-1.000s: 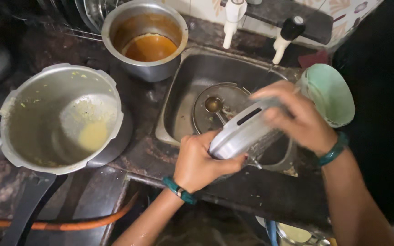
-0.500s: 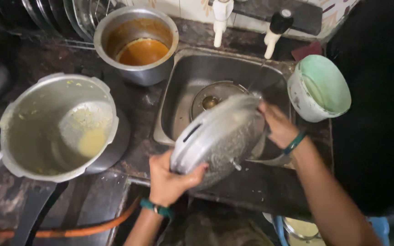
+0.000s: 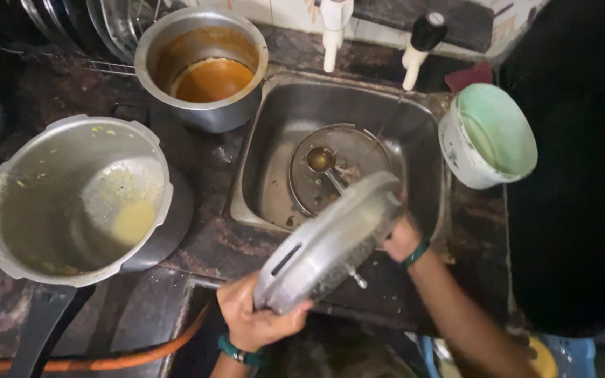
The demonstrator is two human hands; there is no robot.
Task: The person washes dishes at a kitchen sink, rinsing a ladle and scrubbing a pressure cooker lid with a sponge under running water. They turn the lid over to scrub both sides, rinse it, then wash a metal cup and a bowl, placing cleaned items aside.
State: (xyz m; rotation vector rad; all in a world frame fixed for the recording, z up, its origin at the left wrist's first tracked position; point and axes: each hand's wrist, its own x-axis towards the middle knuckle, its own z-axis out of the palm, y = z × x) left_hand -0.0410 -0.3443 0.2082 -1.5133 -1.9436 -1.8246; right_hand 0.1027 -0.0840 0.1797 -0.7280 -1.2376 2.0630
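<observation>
Low in the middle of the frame, the left hand point(image 3: 257, 318) is gripping the lower edge of a tilted steel pressure-cooker lid point(image 3: 327, 241), while the right hand point(image 3: 402, 238) is holding its far side, partly hidden behind it. The lid is hanging over the near rim of the sink point(image 3: 421, 140), where a steel plate point(image 3: 358, 150) with a spoon point(image 3: 322, 162) is lying. On the dark worktop point(image 3: 211, 245), a dirty pressure cooker point(image 3: 71, 199) is sitting at left, a steel pot point(image 3: 201, 66) of brown liquid at upper centre, and a green-lined tub point(image 3: 488, 136) at right
</observation>
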